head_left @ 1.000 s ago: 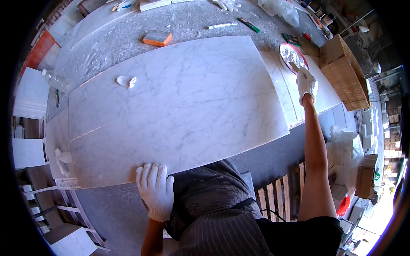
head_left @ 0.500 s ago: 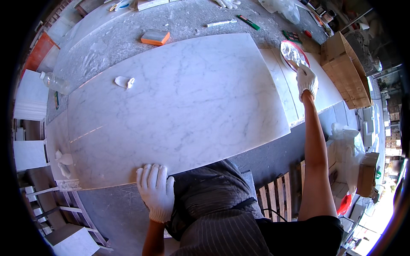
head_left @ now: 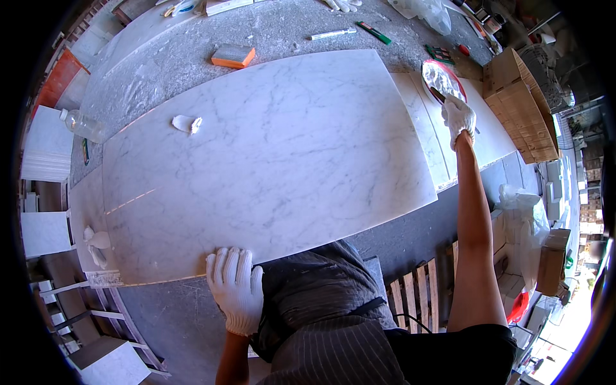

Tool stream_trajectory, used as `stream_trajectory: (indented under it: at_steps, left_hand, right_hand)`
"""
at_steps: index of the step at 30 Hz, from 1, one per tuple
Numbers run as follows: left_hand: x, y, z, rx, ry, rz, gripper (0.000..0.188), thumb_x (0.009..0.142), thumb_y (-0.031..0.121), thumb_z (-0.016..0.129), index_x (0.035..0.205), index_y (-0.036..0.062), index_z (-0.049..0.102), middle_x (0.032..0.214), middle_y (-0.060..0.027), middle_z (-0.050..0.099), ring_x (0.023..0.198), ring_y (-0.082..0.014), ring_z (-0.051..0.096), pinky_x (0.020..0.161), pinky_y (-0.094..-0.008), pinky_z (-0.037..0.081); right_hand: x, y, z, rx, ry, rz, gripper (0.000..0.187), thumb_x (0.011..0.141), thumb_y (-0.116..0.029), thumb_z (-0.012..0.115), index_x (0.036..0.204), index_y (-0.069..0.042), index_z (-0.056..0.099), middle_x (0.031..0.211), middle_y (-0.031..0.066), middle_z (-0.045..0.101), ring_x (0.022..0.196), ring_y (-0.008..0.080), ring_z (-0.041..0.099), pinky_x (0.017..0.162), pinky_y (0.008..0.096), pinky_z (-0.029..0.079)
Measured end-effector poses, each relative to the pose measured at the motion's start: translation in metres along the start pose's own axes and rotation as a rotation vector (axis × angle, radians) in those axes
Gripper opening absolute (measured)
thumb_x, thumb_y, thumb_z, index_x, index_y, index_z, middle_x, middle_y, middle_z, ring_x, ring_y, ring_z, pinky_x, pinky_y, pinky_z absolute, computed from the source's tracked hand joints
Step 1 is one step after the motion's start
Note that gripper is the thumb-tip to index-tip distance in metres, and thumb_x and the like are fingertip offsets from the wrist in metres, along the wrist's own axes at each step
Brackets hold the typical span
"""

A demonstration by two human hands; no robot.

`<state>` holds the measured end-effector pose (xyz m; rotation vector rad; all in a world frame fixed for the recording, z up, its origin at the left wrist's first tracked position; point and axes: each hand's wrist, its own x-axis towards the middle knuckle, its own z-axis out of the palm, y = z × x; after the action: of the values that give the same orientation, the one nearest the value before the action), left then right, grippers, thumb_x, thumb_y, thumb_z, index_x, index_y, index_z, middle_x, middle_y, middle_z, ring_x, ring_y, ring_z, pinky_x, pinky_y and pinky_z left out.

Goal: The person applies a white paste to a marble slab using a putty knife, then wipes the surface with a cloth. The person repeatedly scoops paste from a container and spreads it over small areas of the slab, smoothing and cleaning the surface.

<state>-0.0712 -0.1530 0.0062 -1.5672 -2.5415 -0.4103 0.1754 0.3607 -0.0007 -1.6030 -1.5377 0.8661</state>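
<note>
From my remote post I am resting the left hand (head_left: 235, 289), in its white knit glove, on the near edge of the marble slab (head_left: 276, 154). Its fingers are lying extended over the top and are not closing around anything I am seeing; its thumb is not showing clearly. The slab is lying across the middle of the scene, its near edge running in front of the body.

Far to the right, I am reaching out with the right hand (head_left: 459, 118), also gloved, and it is clenching a thin dark tool (head_left: 437, 95). The tool's tip is pointing into the red-rimmed container (head_left: 454, 72), which is holding white paste (head_left: 439, 78); I cannot tell whether the tip is touching the paste. The container is sitting on a pale slab (head_left: 491, 125), just left of a cardboard box (head_left: 521, 106).

On the marble, toward the far left, a crumpled white piece (head_left: 187, 124) is lying. Beyond the far edge, a grey and orange block (head_left: 233, 56), a white pen-shaped stick (head_left: 332, 34) and a green bar (head_left: 374, 33) are resting on the dusty grey bench (head_left: 167, 70). A clear bottle (head_left: 83, 126) is lying at the left.
</note>
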Motion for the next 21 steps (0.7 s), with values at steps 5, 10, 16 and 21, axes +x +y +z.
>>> stream_trajectory:
  at_steps: [5, 10, 16, 21]
  left_hand:
    - [0.001, 0.001, 0.001, -0.001, 0.005, 0.011, 0.035, 0.082, 0.022, 0.069, 0.112, 0.0033, 0.066, 0.12, -0.0129, 0.062, 0.121, -0.0347, 0.053, 0.11, -0.0545, 0.035]
    - [0.001, 0.002, 0.001, 0.001, 0.013, 0.013, 0.034, 0.083, 0.022, 0.069, 0.111, 0.0031, 0.066, 0.119, -0.0132, 0.062, 0.12, -0.0349, 0.054, 0.109, -0.0547, 0.036]
    - [-0.001, -0.002, 0.003, 0.0, 0.102, 0.039, 0.031, 0.081, 0.02, 0.07, 0.107, 0.0034, 0.068, 0.113, -0.013, 0.064, 0.116, -0.035, 0.056, 0.106, -0.0546, 0.039]
    - [0.004, 0.001, 0.004, -0.034, 0.058, -0.017, 0.032, 0.079, 0.02, 0.073, 0.108, 0.0054, 0.068, 0.117, -0.0123, 0.064, 0.119, -0.033, 0.055, 0.108, -0.0541, 0.039]
  right_hand:
    - [0.002, 0.004, -0.004, 0.041, 0.024, 0.013, 0.034, 0.091, -0.023, 0.067, 0.119, -0.006, 0.071, 0.082, 0.0019, 0.067, 0.065, 0.0101, 0.054, 0.057, 0.0253, 0.046]
    - [0.002, 0.007, -0.004, 0.106, 0.009, 0.03, 0.033, 0.091, -0.023, 0.067, 0.117, -0.004, 0.072, 0.082, 0.0018, 0.066, 0.065, 0.0103, 0.055, 0.056, 0.026, 0.046]
    - [0.012, 0.022, 0.0, 0.093, 0.026, -0.016, 0.03, 0.09, -0.024, 0.068, 0.115, -0.007, 0.073, 0.078, 0.0001, 0.064, 0.062, 0.0088, 0.053, 0.055, 0.0246, 0.044]
    - [-0.013, 0.026, -0.012, 0.227, -0.036, -0.083, 0.032, 0.095, -0.023, 0.064, 0.123, -0.008, 0.069, 0.081, -0.0043, 0.06, 0.067, 0.0049, 0.05, 0.057, 0.0211, 0.041]
